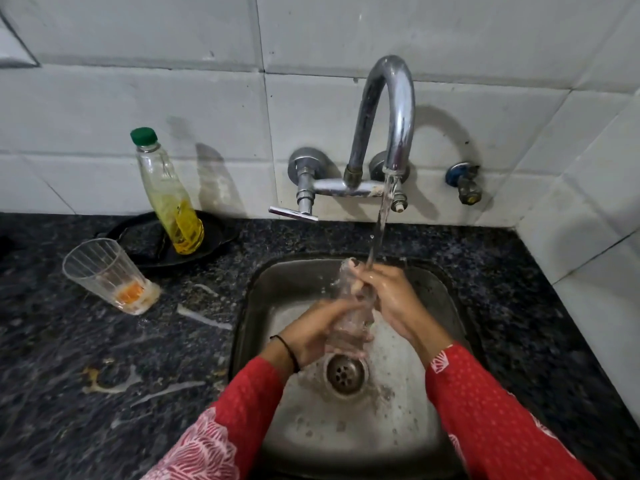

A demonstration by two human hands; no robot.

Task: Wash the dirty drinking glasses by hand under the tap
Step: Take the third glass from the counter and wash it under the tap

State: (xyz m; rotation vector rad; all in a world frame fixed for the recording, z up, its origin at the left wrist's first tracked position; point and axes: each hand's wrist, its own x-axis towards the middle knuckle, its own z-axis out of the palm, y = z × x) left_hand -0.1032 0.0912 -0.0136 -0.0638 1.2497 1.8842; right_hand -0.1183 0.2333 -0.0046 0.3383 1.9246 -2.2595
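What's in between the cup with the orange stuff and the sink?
Nothing stands there. Between the dirty glass and the sink, the head view shows only dark speckled countertop with a pale wet streak on it.

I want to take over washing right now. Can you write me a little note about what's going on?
Left hand: grips the lower part of the clear glass.
Right hand: grips its top, at the rim.
The clear glass is over the sink, in the water running from the tap.
Done: this one is mid-wash.
Left: finish it, then wash the second glass on the counter, which has orange dregs.
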